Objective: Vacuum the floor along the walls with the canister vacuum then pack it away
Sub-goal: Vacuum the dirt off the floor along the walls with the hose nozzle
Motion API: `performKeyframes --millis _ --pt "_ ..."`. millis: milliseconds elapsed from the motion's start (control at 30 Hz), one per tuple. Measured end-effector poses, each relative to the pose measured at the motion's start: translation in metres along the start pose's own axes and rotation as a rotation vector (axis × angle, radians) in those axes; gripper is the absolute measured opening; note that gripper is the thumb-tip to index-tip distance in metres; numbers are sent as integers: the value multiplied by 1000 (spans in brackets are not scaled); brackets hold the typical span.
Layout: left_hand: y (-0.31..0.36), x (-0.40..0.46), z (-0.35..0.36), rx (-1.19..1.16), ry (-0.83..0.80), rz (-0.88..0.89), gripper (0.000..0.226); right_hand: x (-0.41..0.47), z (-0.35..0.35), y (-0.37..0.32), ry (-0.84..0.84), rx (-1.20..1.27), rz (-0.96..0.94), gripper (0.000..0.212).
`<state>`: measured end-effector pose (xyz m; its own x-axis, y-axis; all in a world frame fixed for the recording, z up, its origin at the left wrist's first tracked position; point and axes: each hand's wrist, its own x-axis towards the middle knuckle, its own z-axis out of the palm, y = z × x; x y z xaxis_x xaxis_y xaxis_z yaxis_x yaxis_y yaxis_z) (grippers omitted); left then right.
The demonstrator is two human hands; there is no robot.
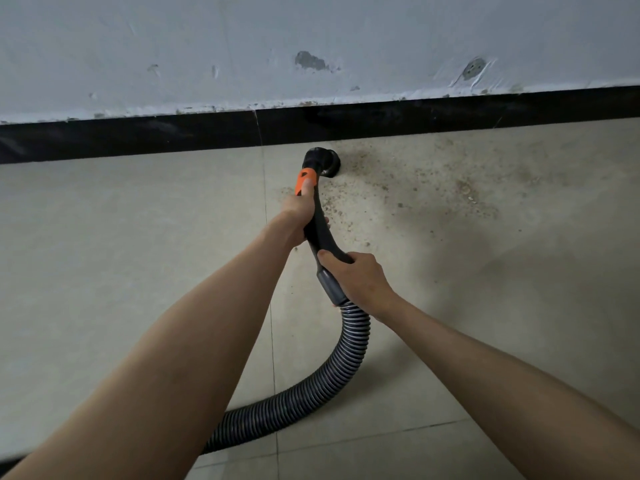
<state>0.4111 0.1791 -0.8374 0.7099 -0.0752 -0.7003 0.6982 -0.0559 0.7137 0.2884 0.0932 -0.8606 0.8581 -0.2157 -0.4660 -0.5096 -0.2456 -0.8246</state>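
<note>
Nearest the camera, two bare forearms reach forward over a tiled floor (104, 237). A ribbed hose (341, 368) curls from the lower left edge up to a grey cuff, where it joins the black curved handle (317, 233) of the vacuum. The canister itself is out of view.

The right hand (360, 275) grips the lower end of the handle just above the cuff, its fingers (334, 257) curled round the tube. Further on, the left hand (299, 216) holds the upper part of the handle, fingers wrapped round it and the thumb lying along the orange collar (305, 180).

Beyond the collar, a small round black nozzle (323, 160) sits on the floor, close against the black skirting (138, 136) at the foot of the pale, scuffed wall (311, 36). To the right of the nozzle a spread of brown grit (433, 181) lies over the tile, thick near the skirting and thinning outward. The tile to the left looks mostly free of grit.

The vacuuming step appears to be in hand, with packing away not yet begun. The next move likely calls for drawing the nozzle rightward along the skirting through the grit, keeping it flat on the tile, with both hands steering and enough hose slack behind to follow.
</note>
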Motion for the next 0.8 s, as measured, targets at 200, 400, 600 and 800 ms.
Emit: performKeyframes --millis 200,400,600,800 --pt "0 2 -19 -16 73 35 65 6 19 -7 -48 -34 -38 40" --pt "-9 -8 -66 -44 189 12 67 -4 46 -19 -168 -62 -61 38" --pt "-36 -29 -81 -49 262 3 60 -37 58 -8 -216 -106 -77 38" --pt "-47 -43 -63 4 225 10 57 -55 45 8 -182 -92 -57 39"
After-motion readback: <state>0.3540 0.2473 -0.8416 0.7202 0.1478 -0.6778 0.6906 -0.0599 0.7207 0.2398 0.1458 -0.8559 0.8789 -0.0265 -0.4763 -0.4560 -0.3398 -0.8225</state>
